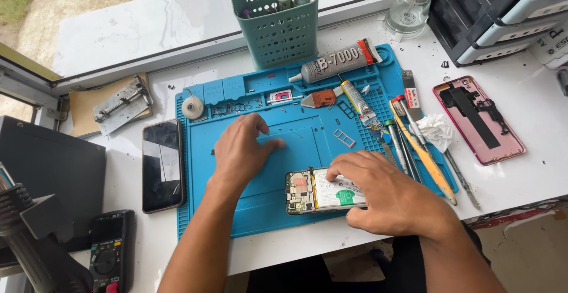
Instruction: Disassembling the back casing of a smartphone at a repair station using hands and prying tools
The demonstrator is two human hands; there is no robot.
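Phone with its back cover off [316, 191], showing a green circuit board and a white battery with a green sticker, lies flat on the near part of the blue silicone repair mat [278, 210]. The right hand [378, 189] rests over the phone's right end, fingers curled, with fingertips pressing on the battery; it grips nothing else. The left hand [242, 151] lies palm down and spread flat on the mat just left of and beyond the phone, holding nothing. Beyond the phone, on the mat's far edge, a grey tube of glue [337, 61] lies on its side, and a teal plastic basket of tools [278, 27] stands behind it. Right of the phone, a row of screwdrivers and tweezers [414, 145] lies at the mat's right border, with a crumpled white tissue [436, 130] and a pink phone back shell [478, 120] further right on the white counter [532, 86]. Left of the mat lies a dark-screened smartphone [162, 166].
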